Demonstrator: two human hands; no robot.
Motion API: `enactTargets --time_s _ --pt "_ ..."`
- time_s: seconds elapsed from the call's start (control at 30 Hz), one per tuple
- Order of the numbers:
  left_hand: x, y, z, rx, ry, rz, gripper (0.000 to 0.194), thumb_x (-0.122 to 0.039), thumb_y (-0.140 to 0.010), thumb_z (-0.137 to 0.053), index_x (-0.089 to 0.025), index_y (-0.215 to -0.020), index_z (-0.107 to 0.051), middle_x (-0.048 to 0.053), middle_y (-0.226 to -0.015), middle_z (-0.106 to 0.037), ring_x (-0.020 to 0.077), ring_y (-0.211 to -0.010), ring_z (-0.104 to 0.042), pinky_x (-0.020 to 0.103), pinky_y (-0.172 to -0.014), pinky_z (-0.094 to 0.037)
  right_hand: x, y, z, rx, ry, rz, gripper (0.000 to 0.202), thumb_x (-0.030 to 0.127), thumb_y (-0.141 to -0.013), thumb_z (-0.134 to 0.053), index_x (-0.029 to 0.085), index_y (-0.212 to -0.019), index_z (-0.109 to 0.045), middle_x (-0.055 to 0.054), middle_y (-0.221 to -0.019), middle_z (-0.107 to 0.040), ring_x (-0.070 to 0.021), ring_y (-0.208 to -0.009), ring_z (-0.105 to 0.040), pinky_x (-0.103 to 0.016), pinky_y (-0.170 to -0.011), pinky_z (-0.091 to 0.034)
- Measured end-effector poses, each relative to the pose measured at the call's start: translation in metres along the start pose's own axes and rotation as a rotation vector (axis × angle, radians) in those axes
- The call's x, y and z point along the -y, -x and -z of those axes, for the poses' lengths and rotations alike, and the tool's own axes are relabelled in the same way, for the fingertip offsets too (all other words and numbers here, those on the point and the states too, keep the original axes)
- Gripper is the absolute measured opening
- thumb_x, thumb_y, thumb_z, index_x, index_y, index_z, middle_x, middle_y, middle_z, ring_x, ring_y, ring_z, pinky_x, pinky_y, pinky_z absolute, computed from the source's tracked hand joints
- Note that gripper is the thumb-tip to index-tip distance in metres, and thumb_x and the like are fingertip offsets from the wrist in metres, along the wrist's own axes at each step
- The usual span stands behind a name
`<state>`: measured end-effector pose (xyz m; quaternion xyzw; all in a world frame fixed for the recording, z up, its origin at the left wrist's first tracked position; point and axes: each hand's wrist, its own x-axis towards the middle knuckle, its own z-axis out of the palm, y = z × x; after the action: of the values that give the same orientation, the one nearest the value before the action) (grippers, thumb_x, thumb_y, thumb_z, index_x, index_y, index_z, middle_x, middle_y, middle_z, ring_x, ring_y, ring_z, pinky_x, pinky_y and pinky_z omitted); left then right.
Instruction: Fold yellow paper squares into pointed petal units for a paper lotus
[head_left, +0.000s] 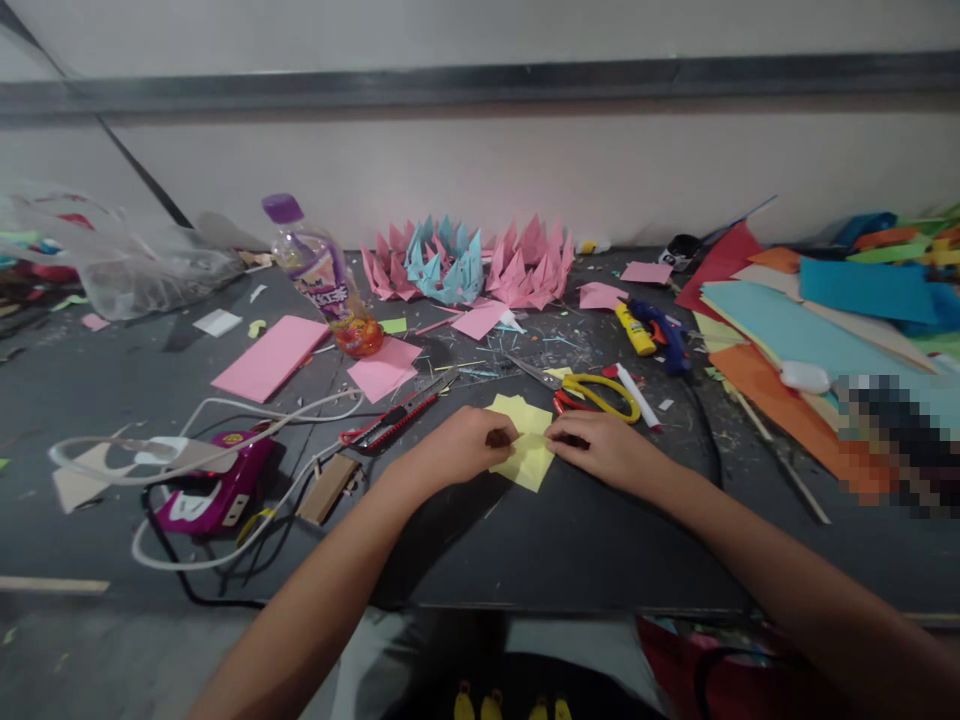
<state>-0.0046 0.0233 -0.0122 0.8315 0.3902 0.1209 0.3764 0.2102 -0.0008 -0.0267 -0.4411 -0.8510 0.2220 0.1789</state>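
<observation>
Yellow paper (525, 470), seemingly more than one piece, lies on the dark table in front of me. My left hand (472, 443) pinches its left side between thumb and fingers. On the right side, my right hand (600, 447) pinches the paper the same way, a short gap from the left. Just behind the paper are yellow-handled scissors (611, 393) with their blades pointing back left. A red and black box cutter (401, 412) rests to the left of the paper. A white marker (637, 397) lies beyond my right hand.
Pink and blue folded-paper pieces (444, 262) stand at the back. A drink bottle (326, 280), pink sheets (271, 357) and a purple power strip (217, 485) with cables are left. A blue glue gun (666, 335) and coloured papers (787, 325) are right.
</observation>
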Motion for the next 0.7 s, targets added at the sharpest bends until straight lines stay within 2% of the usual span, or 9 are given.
enactTargets --time_s 0.17,0.3,0.47,0.53,0.7 --pt "0.0 0.0 0.0 0.022 0.064 -0.009 0.012 -0.012 -0.074 -0.057 -0.013 -0.083 -0.065 0.0 -0.068 -0.062 0.0094 -0.059 -0.052 0.02 -0.058 -0.039 -0.006 0.001 -0.001 0.009 -0.123 -0.075 0.021 0.019 -0.082 -0.054 0.016 -0.098 -0.066 -0.007 -0.085 -0.069 -0.0178 -0.075 -0.063 -0.031 -0.069 -0.049" --pt "0.003 -0.001 -0.001 0.023 0.297 0.023 0.012 -0.021 -0.077 -0.058 -0.013 -0.083 -0.064 0.0 -0.069 -0.062 0.0093 -0.061 -0.052 0.02 -0.058 -0.04 -0.007 0.002 0.004 0.017 -0.312 -0.207 0.024 0.028 -0.079 -0.056 0.016 -0.097 -0.066 -0.006 -0.084 -0.069 -0.018 -0.074 -0.063 -0.031 -0.067 -0.05" --pt "0.003 -0.005 -0.003 -0.041 0.597 0.139 0.019 -0.02 -0.073 -0.063 -0.012 -0.09 -0.065 0.001 -0.072 -0.065 0.01 -0.064 -0.056 0.021 -0.061 -0.042 -0.007 0.004 0.007 -0.024 -0.536 -0.286 0.03 0.035 -0.075 -0.06 0.017 -0.098 -0.065 -0.006 -0.085 -0.069 -0.0192 -0.077 -0.063 -0.034 -0.071 -0.051" --pt "0.001 -0.005 -0.002 -0.057 0.652 0.177 0.02 -0.019 -0.072 -0.063 -0.012 -0.091 -0.065 0.0 -0.068 -0.064 0.0094 -0.061 -0.056 0.021 -0.059 -0.042 -0.007 0.005 0.007 -0.04 -0.59 -0.297 0.031 0.036 -0.073 -0.061 0.018 -0.097 -0.065 -0.006 -0.085 -0.068 -0.0195 -0.079 -0.063 -0.036 -0.072 -0.051" --pt "-0.009 -0.004 0.004 -0.088 0.681 0.158 0.017 -0.018 -0.075 -0.06 -0.014 -0.09 -0.066 0.0 -0.07 -0.064 0.0075 -0.059 -0.055 0.02 -0.059 -0.043 -0.004 0.006 0.008 -0.1 -0.64 -0.313 0.026 0.034 -0.07 -0.063 0.019 -0.092 -0.064 -0.004 -0.081 -0.066 -0.0185 -0.077 -0.062 -0.037 -0.074 -0.051"
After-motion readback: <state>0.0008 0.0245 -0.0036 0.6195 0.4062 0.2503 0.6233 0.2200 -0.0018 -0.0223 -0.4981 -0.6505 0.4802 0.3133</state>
